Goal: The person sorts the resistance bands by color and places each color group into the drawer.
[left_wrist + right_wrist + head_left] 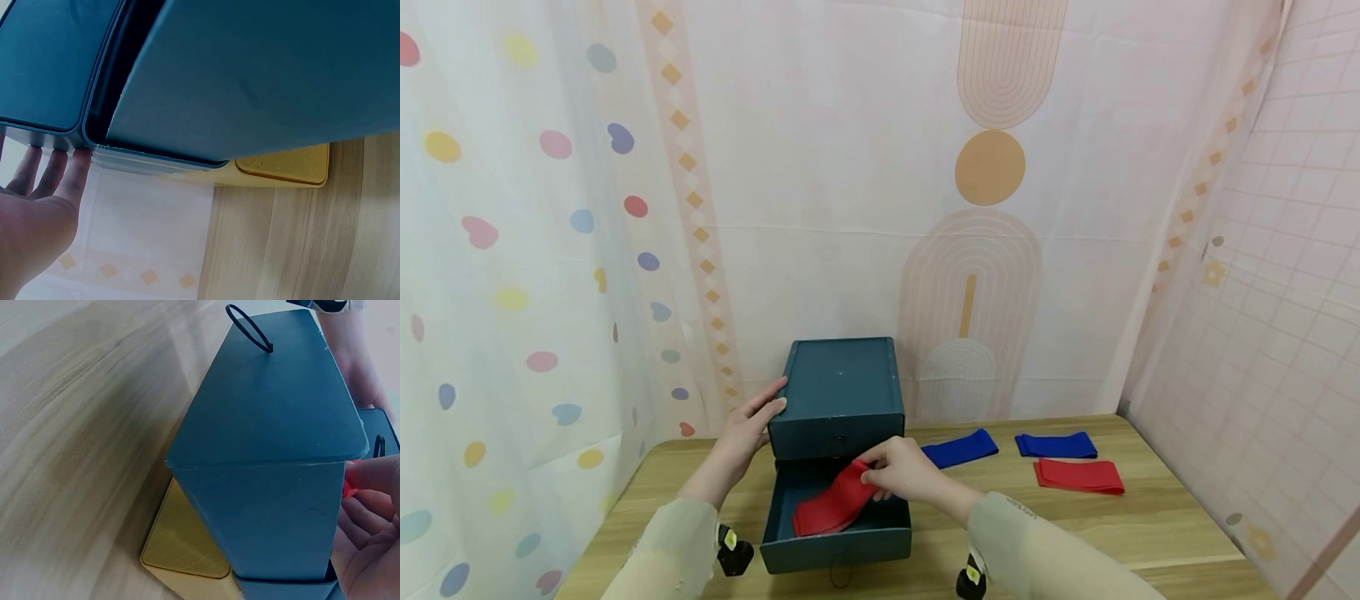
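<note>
A dark teal drawer unit (842, 379) stands on the table, and its lower drawer (837, 552) is pulled out. My right hand (906, 471) pinches one end of a folded red fabric strip (833, 507) over the open drawer. The strip's other end hangs down inside the drawer. In the right wrist view the drawer wall hides most of the strip. My left hand (743, 440) rests against the unit's left side near the top, its fingers (75, 178) extended along the casing in the left wrist view. The upper drawer is closed.
Two folded blue strips (961, 448) (1057, 445) and another folded red strip (1079, 476) lie on the wooden table (1000, 533) to the right. Beneath the teal drawer sits a yellow section (184, 540). A wire ring pull (251, 330) juts from the drawer front. Patterned curtains hang behind.
</note>
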Available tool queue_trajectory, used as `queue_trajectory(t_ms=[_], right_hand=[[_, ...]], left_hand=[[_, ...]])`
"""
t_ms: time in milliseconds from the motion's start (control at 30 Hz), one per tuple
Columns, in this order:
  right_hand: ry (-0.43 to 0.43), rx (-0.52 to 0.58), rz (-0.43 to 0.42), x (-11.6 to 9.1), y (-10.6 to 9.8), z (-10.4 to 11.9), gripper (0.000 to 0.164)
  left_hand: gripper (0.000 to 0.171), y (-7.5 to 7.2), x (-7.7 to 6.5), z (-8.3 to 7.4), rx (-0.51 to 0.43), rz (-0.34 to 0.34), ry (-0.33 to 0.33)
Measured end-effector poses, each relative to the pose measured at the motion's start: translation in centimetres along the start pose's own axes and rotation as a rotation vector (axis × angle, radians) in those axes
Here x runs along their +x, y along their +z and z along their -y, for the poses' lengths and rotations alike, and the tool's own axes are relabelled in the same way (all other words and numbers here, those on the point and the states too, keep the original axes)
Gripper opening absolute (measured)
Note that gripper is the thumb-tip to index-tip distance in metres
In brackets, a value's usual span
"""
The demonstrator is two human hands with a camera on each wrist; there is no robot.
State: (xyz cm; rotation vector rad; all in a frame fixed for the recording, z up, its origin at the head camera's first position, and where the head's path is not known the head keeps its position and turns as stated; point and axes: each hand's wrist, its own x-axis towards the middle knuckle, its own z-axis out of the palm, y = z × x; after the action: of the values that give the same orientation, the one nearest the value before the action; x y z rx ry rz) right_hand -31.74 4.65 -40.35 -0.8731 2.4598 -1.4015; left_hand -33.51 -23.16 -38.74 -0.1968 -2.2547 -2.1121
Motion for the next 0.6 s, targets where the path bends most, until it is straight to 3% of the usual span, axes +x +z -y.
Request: queue_trajectory(t_ms=[200,367,500,600], right_hand=[[0.012,-0.079,0.018,0.0,0.2,0.3,0.023],[-0.043,-0.238,0.027,-0.5,0.4,0.8,0.023],[-0.077,-0.354,0.004,-0.8,0.4,1.1,0.023],[-0.061,-0.372,-0.021,-0.8,0.3,1.1,0.022]], left_hand=[[0.058,0.1,0.0,-0.1,-0.001,0.0,-0.003],[0.057,0.2,-0.2,-0.2,0.005,0.002,-0.003],[0.057,0.2,-0.3,-0.3,0.016,0.008,-0.002],[0.057,0.2,-0.3,-0.3,0.018,0.011,-0.001]])
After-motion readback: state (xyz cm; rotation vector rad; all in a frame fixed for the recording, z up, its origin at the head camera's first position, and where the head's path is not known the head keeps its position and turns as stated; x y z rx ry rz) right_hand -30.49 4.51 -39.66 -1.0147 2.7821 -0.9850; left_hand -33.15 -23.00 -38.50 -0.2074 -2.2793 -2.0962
